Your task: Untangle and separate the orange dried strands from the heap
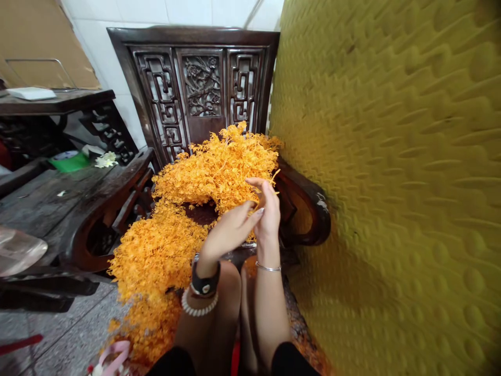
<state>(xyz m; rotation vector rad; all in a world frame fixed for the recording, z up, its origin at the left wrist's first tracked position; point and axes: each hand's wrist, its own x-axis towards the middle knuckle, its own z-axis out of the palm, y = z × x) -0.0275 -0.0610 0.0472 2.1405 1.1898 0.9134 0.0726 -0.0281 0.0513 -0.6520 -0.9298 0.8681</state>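
Note:
A big heap of orange artificial flower sprigs (203, 193) covers the seat of a dark carved wooden chair (195, 78) and spills down toward the floor. My left hand (229, 230), wearing a dark watch and a pearl bracelet, reaches right with fingers stretched toward my right hand (268, 209). The right hand, with a thin silver bangle, is raised with its fingers curled and pinching at thin orange strands at the heap's edge. Both hands meet just above my bare knees (235, 308). What lies between the fingers is too fine to make out clearly.
A tall yellow textured panel (391, 183) fills the right side, close to the chair's arm (309, 209). A dark wooden table (47, 193) stands at left with a green lid (68, 161) and white flowers (105, 160). Grey tiled floor (58, 339) lies below.

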